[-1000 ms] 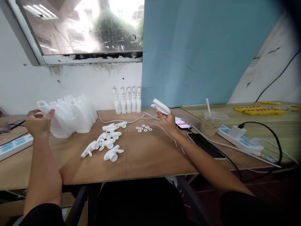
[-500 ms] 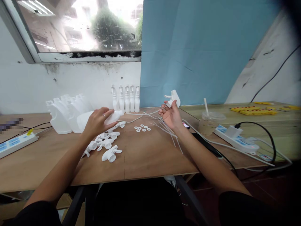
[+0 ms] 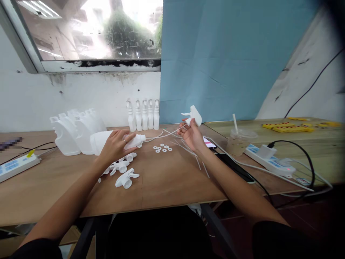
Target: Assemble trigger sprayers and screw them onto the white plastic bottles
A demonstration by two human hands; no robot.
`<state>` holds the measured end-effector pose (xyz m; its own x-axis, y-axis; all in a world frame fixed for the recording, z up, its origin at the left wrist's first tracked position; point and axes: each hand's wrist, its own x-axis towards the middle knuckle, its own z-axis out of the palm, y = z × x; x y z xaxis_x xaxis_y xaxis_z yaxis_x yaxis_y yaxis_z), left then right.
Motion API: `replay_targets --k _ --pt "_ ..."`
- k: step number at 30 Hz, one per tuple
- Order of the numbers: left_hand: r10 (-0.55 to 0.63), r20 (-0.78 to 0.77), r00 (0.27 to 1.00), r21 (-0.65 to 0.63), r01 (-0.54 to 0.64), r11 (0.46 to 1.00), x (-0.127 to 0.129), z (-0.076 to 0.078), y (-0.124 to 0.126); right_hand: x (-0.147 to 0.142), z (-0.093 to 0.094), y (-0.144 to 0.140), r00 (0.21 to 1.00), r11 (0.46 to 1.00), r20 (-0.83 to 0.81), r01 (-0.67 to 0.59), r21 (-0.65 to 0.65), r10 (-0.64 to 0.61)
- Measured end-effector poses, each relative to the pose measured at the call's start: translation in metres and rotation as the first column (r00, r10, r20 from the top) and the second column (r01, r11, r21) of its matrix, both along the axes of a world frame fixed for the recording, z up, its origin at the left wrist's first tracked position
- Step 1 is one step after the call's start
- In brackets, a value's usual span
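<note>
My left hand [image 3: 118, 142] is wrapped round a white plastic bottle [image 3: 101, 140], which lies on its side in the air with its mouth to the right. In my right hand [image 3: 192, 135] is a white trigger sprayer [image 3: 194, 116], gripped by its lower end. From it a thin white tube [image 3: 172, 133] slants down left to the bottle's mouth; I cannot tell whether its tip is inside. Below my left hand lie several loose trigger sprayers [image 3: 126, 178]. Several small white washers [image 3: 162, 148] and loose tubes [image 3: 199, 162] rest between and below my hands.
Several empty-looking white bottles [image 3: 64, 135] stand at the left, and several bottles fitted with sprayers [image 3: 144, 117] line the wall. Power strips [image 3: 269, 162] [image 3: 18, 166], a phone [image 3: 209, 142], a black device [image 3: 234, 167], a lidded cup [image 3: 238, 140] and cables surround the wooden table [image 3: 167, 183].
The bottle has moved slightly right and turned more level. My right hand has brought the sprayer left and down, and its tube now reaches the bottle's mouth.
</note>
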<state>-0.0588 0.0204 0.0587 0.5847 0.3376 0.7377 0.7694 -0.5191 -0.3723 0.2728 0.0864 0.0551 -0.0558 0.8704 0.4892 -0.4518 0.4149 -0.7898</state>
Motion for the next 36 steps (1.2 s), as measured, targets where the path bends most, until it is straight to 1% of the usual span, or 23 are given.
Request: replay_targets --k 2,4,6,8,10,11,13,15,17,19,21,23,26,27,28,30,31,32,33,34,36 --pt "-0.028 0.031 0.999 0.004 0.028 1.000 0.010 0.002 0.000 -0.009 0.002 -0.006 0.997 0.997 0.023 -0.074 0.001 0.074" --pt "-0.064 0.099 0.993 -0.016 0.066 0.998 0.024 0.007 0.000 -0.022 0.008 -0.013 0.991 0.992 0.057 -0.122 0.016 0.121" --pt "-0.107 0.196 0.975 -0.064 0.122 0.990 0.040 0.014 0.002 -0.038 0.018 -0.021 0.988 0.990 0.084 -0.132 0.047 0.128" --pt "-0.155 0.312 0.937 -0.134 0.205 0.970 0.057 0.022 0.005 -0.055 0.029 -0.026 0.986 0.987 0.115 -0.130 0.096 0.118" --pt "-0.192 0.457 0.868 -0.185 0.304 0.934 0.075 0.028 0.008 -0.070 0.040 -0.028 0.985 0.980 0.138 -0.126 0.152 0.105" --pt "-0.198 0.538 0.819 -0.199 0.351 0.915 0.083 0.030 0.011 -0.077 0.044 -0.028 0.985 0.977 0.137 -0.124 0.174 0.101" --pt "-0.177 0.694 0.698 -0.208 0.429 0.879 0.097 0.030 0.016 -0.090 0.048 -0.026 0.988 0.973 0.113 -0.126 0.195 0.106" --pt "-0.131 0.799 0.587 -0.227 0.496 0.838 0.106 0.026 0.022 -0.099 0.047 -0.023 0.989 0.972 0.063 -0.140 0.188 0.131" --pt "-0.083 0.850 0.521 -0.261 0.552 0.792 0.110 0.018 0.027 -0.106 0.042 -0.021 0.985 0.972 0.024 -0.173 0.156 0.172" --pt "-0.042 0.872 0.488 -0.294 0.591 0.752 0.109 0.010 0.031 -0.110 0.036 -0.019 0.978 0.972 0.015 -0.207 0.112 0.206" --pt "-0.016 0.894 0.448 -0.299 0.623 0.722 0.108 0.002 0.034 -0.111 0.032 -0.017 0.975 0.972 0.031 -0.220 0.084 0.218" --pt "-0.008 0.925 0.381 -0.270 0.671 0.691 0.108 -0.004 0.035 -0.110 0.029 -0.015 0.977 0.974 0.055 -0.209 0.086 0.205" --pt "-0.047 0.965 0.260 -0.174 0.759 0.628 0.109 -0.009 0.037 -0.108 0.029 -0.012 0.979 0.976 0.121 -0.177 0.128 0.162" --pt "-0.062 0.974 0.217 -0.131 0.769 0.626 0.109 -0.009 0.038 -0.107 0.029 -0.012 0.980 0.976 0.138 -0.164 0.144 0.144" --pt "-0.073 0.981 0.178 -0.091 0.762 0.641 0.109 -0.007 0.040 -0.107 0.029 -0.011 0.981 0.976 0.146 -0.150 0.158 0.128" --pt "-0.094 0.988 0.121 -0.020 0.709 0.705 0.105 0.002 0.042 -0.107 0.029 -0.011 0.979 0.974 0.158 -0.156 0.166 0.130" --pt "-0.109 0.988 0.108 0.006 0.680 0.733 0.102 0.009 0.043 -0.108 0.029 -0.011 0.974 0.970 0.163 -0.183 0.159 0.157" --pt "-0.125 0.985 0.116 0.016 0.668 0.744 0.099 0.018 0.043 -0.109 0.028 -0.011 0.965 0.964 0.168 -0.224 0.145 0.199" --pt "-0.137 0.979 0.149 0.001 0.674 0.739 0.094 0.028 0.043 -0.111 0.027 -0.011 0.952 0.953 0.174 -0.274 0.127 0.251" --pt "-0.143 0.969 0.202 -0.037 0.690 0.723 0.090 0.039 0.041 -0.113 0.027 -0.011 0.937 0.940 0.179 -0.323 0.107 0.301" --pt "-0.137 0.932 0.335 -0.156 0.713 0.683 0.080 0.060 0.038 -0.117 0.025 -0.011 0.916 0.922 0.173 -0.378 0.082 0.361"
